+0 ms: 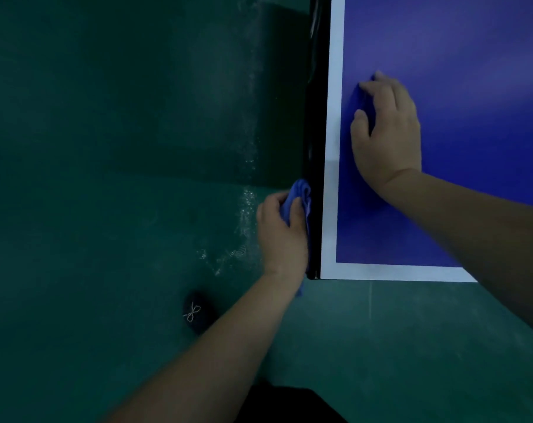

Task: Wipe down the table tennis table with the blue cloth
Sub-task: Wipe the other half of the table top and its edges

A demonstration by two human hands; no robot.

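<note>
Our left hand [282,232] grips the crumpled blue cloth [299,198] against the blue tabletop's [473,87] black side edge; our right hand [387,132] rests flat on top, fingers relaxed.

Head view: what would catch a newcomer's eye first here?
The blue table top with its white border fills the right. The left hand holds the blue cloth against the table's black side edge near the corner. The right hand rests on the table top.
</note>
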